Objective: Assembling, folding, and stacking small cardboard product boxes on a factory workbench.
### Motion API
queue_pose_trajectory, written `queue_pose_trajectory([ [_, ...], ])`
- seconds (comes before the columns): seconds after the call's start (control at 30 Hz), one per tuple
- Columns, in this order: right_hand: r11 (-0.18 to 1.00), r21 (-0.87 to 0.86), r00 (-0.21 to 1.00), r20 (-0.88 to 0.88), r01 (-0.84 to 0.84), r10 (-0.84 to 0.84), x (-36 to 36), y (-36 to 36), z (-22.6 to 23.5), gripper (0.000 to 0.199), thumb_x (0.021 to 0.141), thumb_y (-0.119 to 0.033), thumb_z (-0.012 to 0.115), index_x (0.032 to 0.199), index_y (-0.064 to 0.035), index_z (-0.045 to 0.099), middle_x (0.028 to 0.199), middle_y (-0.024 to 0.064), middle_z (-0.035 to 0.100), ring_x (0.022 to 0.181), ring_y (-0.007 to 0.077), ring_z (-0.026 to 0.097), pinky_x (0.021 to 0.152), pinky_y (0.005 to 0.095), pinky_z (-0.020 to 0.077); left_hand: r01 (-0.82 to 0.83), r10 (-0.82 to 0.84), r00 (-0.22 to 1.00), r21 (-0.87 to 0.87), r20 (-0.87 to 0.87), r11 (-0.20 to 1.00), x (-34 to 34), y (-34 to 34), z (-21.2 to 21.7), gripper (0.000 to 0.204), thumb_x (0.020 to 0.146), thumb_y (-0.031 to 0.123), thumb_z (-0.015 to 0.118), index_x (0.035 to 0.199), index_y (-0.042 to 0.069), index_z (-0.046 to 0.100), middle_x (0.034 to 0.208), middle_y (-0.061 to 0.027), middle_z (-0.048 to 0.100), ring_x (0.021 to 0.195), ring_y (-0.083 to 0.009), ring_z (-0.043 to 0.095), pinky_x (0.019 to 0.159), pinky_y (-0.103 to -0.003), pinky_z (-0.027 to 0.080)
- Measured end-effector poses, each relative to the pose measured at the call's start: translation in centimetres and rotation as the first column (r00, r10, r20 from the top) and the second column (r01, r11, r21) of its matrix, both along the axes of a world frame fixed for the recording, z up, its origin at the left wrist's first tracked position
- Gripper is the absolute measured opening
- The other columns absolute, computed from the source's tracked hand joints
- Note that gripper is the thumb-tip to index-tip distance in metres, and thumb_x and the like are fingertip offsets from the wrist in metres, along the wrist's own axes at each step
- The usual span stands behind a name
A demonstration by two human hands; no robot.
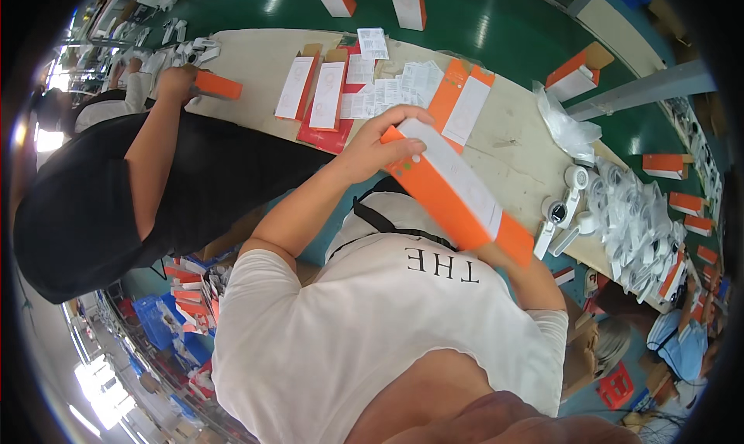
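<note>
Left hand: the left hand (377, 148) is closed on the upper end of a long box (453, 188). The fingers curl over its top edge and the thumb presses on the orange side.
Right hand: the right hand is hidden beneath the lower end of the box. Only the right forearm (536, 280) shows, running up to that end, so I cannot tell how that hand grips.
Box: orange with a white face. It slants from the left hand's clasp down and away toward the right forearm, held up in front of the white shirt (372, 328) and off the table (256, 56).
Beyond the left hand's grip: flat orange and white cartons (325, 95) and loose paper leaflets (395, 87) lie on the table, with another flat carton (465, 107) just past the fingertips.
Past the lower end of the box: small white gadgets (566, 204) lie near it, and a heap of white bagged items (635, 219) sits farther out.
Far to the left of the grip: a co-worker in a black top (93, 204) rests a hand (178, 84) on a small orange box (218, 84).
Below the left elbow: blue crates (159, 320) hold more orange packs.
</note>
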State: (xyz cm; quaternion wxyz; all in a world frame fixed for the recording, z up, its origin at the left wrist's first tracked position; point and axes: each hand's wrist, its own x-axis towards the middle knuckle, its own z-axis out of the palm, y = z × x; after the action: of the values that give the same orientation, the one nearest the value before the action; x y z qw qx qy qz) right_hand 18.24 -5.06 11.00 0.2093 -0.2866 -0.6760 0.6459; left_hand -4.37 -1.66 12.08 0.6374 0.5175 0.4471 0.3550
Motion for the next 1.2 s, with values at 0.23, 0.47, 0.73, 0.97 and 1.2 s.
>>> queue_pose_trajectory([
  [0.23,-0.293,-0.641,0.558,-0.257,-0.71,-0.789,-0.8,0.8,-4.5,0.042,0.089,-0.016,0.049,0.128,-0.0067,0.038,0.125,0.0127,0.046,0.112,0.0232,0.048,0.091,0.0314,0.0406,0.039,0.027,0.969,0.261,-0.247,0.964,1.5,0.0,4.2,0.044,0.07,0.014,0.065,0.11,0.005,0.052,0.105,-0.0073,0.051,0.098,-0.0155,0.048,0.082,-0.028,0.041],
  [0.47,-0.326,-0.657,0.622,-0.282,-0.68,-0.73,-3.5,4.6,-3.2,0.039,0.088,-0.016,0.049,0.126,-0.0067,0.04,0.123,0.0125,0.047,0.11,0.0234,0.049,0.09,0.0322,0.0408,0.131,0.172,0.947,0.815,-0.271,0.565,4.9,-2.8,12.0,0.074,0.066,0.028,0.073,0.124,-0.002,0.039,0.122,-0.0177,0.045,0.104,-0.03,0.05,0.083,-0.033,0.041],
  [0.73,-0.334,-0.684,0.619,-0.219,-0.648,-0.755,-4.1,4.9,-2.3,0.037,0.088,-0.015,0.049,0.122,-0.0068,0.042,0.12,0.0122,0.048,0.108,0.0236,0.05,0.089,0.0331,0.041,0.014,0.27,0.946,0.855,-0.18,0.518,5.2,-4.0,13.2,0.084,0.063,0.03,0.073,0.127,-0.006,0.033,0.113,-0.0165,0.055,0.082,-0.0247,0.058,0.068,-0.029,0.045],
  [0.97,-0.293,-0.682,0.532,-0.165,-0.67,-0.831,-4.7,4.5,-1.9,0.034,0.087,-0.015,0.049,0.12,-0.0069,0.044,0.117,0.012,0.05,0.106,0.0238,0.051,0.088,0.0339,0.0412,-0.121,0.253,0.967,0.931,0.032,0.343,6.3,-4.1,11.7,0.075,0.062,0.025,0.076,0.121,-0.007,0.042,0.12,-0.0215,0.05,0.1,-0.0298,0.056,0.073,-0.032,0.046],
  [1.2,-0.226,-0.674,0.396,-0.107,-0.703,-0.912,-4.7,3.7,-1.8,0.032,0.086,-0.015,0.049,0.117,-0.007,0.046,0.115,0.0117,0.051,0.104,0.024,0.052,0.088,0.0347,0.0413,-0.206,0.178,0.974,0.881,0.142,0.426,6.3,-3.2,10.3,0.07,0.059,0.023,0.079,0.115,-0.004,0.046,0.118,-0.0201,0.049,0.103,-0.0322,0.055,0.075,-0.035,0.047],
])
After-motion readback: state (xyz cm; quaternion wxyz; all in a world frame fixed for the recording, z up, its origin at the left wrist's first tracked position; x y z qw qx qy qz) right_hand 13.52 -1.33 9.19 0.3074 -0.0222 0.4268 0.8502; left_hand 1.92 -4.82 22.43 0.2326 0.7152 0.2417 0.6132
